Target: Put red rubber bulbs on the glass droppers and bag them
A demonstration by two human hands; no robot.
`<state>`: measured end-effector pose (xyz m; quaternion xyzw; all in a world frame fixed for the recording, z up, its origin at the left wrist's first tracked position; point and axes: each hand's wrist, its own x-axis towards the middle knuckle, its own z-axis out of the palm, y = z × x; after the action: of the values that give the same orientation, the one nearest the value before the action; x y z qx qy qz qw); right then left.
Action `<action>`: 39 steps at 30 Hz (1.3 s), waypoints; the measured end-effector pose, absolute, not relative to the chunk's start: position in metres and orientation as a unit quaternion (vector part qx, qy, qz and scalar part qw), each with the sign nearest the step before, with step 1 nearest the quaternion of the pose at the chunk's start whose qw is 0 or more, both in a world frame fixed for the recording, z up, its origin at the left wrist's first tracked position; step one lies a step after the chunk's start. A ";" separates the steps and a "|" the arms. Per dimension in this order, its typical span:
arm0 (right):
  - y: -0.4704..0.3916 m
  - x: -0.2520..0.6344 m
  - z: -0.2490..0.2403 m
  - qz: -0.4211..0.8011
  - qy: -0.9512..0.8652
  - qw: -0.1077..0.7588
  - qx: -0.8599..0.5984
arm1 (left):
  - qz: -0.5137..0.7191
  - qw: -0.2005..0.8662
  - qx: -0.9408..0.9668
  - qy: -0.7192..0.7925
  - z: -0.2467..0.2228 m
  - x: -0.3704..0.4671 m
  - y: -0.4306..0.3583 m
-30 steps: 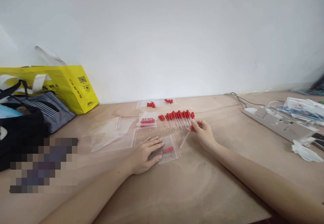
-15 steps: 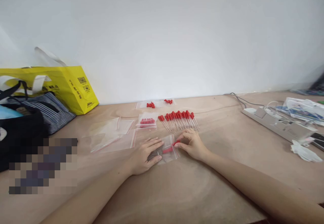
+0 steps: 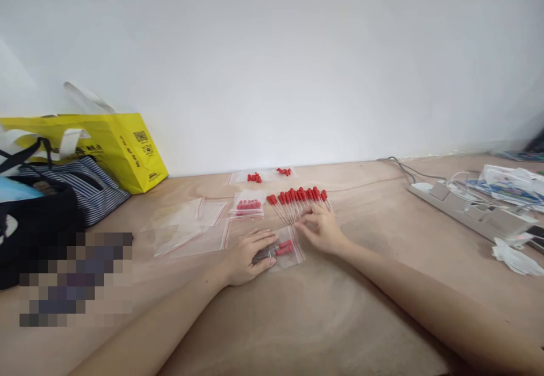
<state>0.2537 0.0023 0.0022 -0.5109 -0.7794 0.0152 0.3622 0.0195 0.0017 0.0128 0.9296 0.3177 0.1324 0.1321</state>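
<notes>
My left hand (image 3: 254, 256) lies flat across the left part of a clear zip bag (image 3: 293, 258), fingers stretched out and thumb apart. Inside that bag are red dropper bulbs (image 3: 284, 248), and their thin stems run under my hand. My right hand (image 3: 319, 228) is just above the bag's right end, over the stems of a row of droppers (image 3: 297, 195) with red bulbs and thin pale tubes. Its fingers are bent, with a gap between thumb and forefinger; nothing shows in them. A small zip bag (image 3: 249, 208) with several red bulbs lies beyond my left hand.
Flat clear zip bags (image 3: 191, 240) overlap at the left. Loose red bulbs (image 3: 254, 177) lie on plastic near the wall. A yellow bag (image 3: 140, 155) and a striped pouch (image 3: 97, 189) stand at the left. At the right are a power strip (image 3: 459, 208) and a crumpled tissue (image 3: 516, 258).
My right hand has let go of the red bulb at the bag's mouth and moved up to the row of droppers. The bulb now lies inside the bag. My left hand stays on the bag.
</notes>
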 end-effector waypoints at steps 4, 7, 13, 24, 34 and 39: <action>0.052 0.265 0.017 -0.038 -0.727 0.337 -0.597 | 0.122 0.113 0.938 0.305 0.013 0.023 0.011; 0.089 0.262 0.021 -0.050 -0.731 0.275 -0.623 | 0.127 0.094 0.942 0.295 0.012 0.023 0.014; 0.126 0.245 0.013 0.033 -0.682 0.255 -0.685 | 0.155 0.087 0.943 0.280 0.009 0.020 0.012; 0.100 0.275 0.027 0.168 -0.602 0.450 -0.639 | 0.151 0.107 0.941 0.285 0.008 0.019 0.011; 0.011 0.272 -0.003 0.435 -0.434 0.614 -0.495 | 0.187 0.092 0.902 0.379 0.009 0.023 0.005; -0.002 0.266 -0.009 0.489 -0.380 0.619 -0.484 | 0.166 0.131 0.895 0.393 0.012 0.020 -0.001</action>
<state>0.2663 -0.0020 -0.0092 -0.4836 -0.3802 0.4888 0.6186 0.0199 -0.0009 0.0122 0.8952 0.3926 0.1658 0.1305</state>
